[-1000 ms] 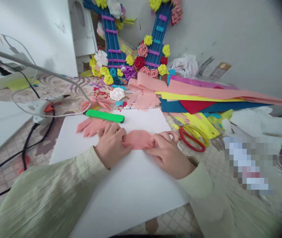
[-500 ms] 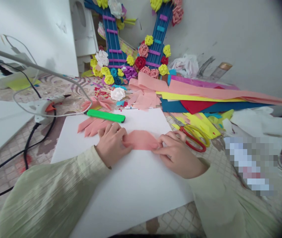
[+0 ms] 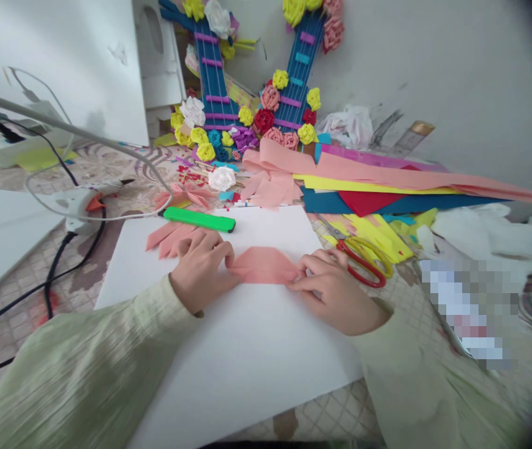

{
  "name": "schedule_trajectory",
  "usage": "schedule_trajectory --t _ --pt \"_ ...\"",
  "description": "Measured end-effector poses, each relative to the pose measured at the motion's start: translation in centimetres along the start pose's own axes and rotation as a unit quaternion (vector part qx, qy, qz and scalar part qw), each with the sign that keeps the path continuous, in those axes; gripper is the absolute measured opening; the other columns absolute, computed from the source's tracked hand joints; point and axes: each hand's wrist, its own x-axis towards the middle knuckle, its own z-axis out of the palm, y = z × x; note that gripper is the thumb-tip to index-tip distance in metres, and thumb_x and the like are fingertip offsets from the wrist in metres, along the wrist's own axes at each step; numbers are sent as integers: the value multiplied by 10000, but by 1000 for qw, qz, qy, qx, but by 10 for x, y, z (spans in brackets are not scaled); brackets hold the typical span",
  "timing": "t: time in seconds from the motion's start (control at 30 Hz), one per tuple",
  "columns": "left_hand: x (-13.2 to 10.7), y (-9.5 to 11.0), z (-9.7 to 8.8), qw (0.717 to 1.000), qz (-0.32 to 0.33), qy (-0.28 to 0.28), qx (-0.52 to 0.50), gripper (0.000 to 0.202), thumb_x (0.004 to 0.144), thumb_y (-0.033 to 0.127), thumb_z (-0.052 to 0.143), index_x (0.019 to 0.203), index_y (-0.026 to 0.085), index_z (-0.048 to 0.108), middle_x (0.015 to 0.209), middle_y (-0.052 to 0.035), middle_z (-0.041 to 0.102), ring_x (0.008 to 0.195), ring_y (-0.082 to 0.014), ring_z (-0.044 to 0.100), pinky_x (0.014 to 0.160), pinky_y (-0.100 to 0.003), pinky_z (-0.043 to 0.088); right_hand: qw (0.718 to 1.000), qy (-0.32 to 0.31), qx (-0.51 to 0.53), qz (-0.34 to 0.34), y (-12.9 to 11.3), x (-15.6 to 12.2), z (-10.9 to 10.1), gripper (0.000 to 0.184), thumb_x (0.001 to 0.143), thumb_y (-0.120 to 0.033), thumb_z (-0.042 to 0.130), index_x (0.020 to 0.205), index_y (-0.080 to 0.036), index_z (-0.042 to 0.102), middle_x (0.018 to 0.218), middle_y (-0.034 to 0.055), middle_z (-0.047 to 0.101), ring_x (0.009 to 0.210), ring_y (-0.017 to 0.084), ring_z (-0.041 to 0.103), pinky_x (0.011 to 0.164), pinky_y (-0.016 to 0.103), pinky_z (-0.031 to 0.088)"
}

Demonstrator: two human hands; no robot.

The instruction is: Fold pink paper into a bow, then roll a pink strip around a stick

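Observation:
A piece of pink crepe paper (image 3: 263, 265), folded with slanted upper corners, lies on a white board (image 3: 251, 349). My left hand (image 3: 204, 268) pinches its left end between thumb and fingers. Its right end is pinched by my right hand (image 3: 324, 284), whose fingertips press at the lower corner. Just behind my left hand, several folded pink paper pieces (image 3: 172, 240) rest on the board, partly under a green utility knife (image 3: 199, 219). Red and yellow scissors (image 3: 363, 262) lie beyond my right hand.
A white glue gun (image 3: 78, 206) with black cables sits at left. Long pink, yellow and blue crepe paper strips (image 3: 387, 178) stretch across the back right. Two blue guitar-neck shapes (image 3: 216, 78) with paper flowers lean at the wall. Crumpled white paper (image 3: 485, 234) lies at right.
My left hand has shifted slightly left, exposing more of the pink paper's left end. A crease line now shows across the paper. My right hand has barely moved.

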Motion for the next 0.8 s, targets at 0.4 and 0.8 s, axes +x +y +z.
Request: schedule_trajectory --t 0.4,0.8 --pt "-5 6 2 969 222 -47 -102 201 760 240 465 939 207 548 812 -23 555 758 -157 486 687 -301 313 999 15 33 -16 -1 1 2 234 676 -60 514 662 -234 669 755 13 545 799 154 446 755 374 239" --pt "-7 1 -1 965 256 -45 -20 223 815 306 406 969 209 535 1056 -53 573 977 -211 473 701 -351 234 964 199 165 63 16 6 -4 179 760 -158 475 844 -206 626 796 34 580 751 142 541 694 290 442"
